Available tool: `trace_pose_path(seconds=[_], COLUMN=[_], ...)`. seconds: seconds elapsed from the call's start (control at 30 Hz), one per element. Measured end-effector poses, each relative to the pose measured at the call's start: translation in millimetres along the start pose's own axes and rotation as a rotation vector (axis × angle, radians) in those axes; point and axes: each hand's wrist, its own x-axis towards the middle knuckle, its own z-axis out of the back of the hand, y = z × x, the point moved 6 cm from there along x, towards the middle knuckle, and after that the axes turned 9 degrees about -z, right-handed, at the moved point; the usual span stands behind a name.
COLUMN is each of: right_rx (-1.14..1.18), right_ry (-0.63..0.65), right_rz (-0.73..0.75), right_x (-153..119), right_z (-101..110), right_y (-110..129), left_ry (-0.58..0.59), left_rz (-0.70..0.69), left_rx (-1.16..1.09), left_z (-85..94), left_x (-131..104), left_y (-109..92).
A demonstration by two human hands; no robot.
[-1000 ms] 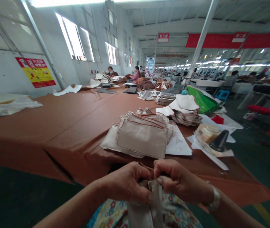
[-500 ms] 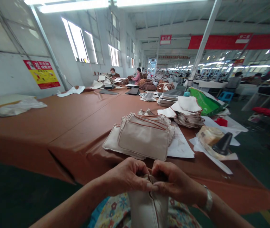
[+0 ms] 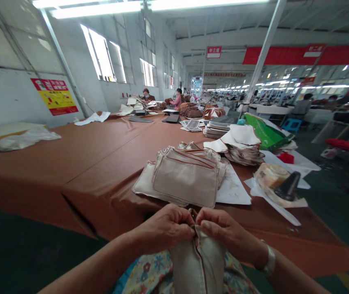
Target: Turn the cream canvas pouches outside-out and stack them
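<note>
**Beige piece spread wider at the seam, both hands closed on its upper end**

Left hand [image 3: 168,226]: fingers curled, thumb pressed in, pinching the left side of the beige piece [image 3: 186,269] by its top. Right hand [image 3: 231,234]: likewise closed, thumb lying on the right panel beside the seam [image 3: 198,255]; metallic band [image 3: 270,259] at the wrist.

Position: the beige piece hangs below the fingers, in front of the floral cloth [image 3: 150,267] on the person's lap, near the table edge. Its brown-edged seam runs down between the two panels.

Change against the frame half a second ago: the thumbs, then nearly meeting over the seam, now sit apart, one to each side. The right panel reaches further right, and more of the seam's upper end shows. A small brown loop of material [image 3: 193,212] now stands out beyond the fingertips (too small to say which part it belongs to).

Unchanged: the stack of beige pieces [image 3: 185,179] lies on the brown-covered table [image 3: 101,151], just beyond the hands, overlapping the white sheet [image 3: 234,190]. To the right, the black cone [image 3: 287,186] leans beside the yellowish block [image 3: 271,174].
</note>
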Motion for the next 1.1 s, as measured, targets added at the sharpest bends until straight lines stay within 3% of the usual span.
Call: trace_pose_path(seconds=[0.13, 0.3, 0.5, 0.87, 1.1], right_rx=[-0.114, -0.199, -0.015, -0.299, -0.380], right_ry=[-0.116, -0.173, -0.132, -0.264, -0.216], right_rz=[0.048, 0.039, -0.027, 0.070, 0.359], right_x=[-2, 0, -2, -11, -24], right_z=[-3, -1, -1, -3, -15], right_y=[12, 13, 4, 19, 37], left_ry=[0.025, -0.022, 0.030, 0.045, 0.055], left_rz=[-0.039, -0.106, -0.071, 0.024, 0.121], left_rx=[0.150, 0.319, 0.080, 0.076, -0.141], left_z=[-2.8, 0.0, 1.0, -3.4, -9.8], left_x=[-1, -1, 1, -2, -8], left_y=[-10, -15, -8, -1, 1])
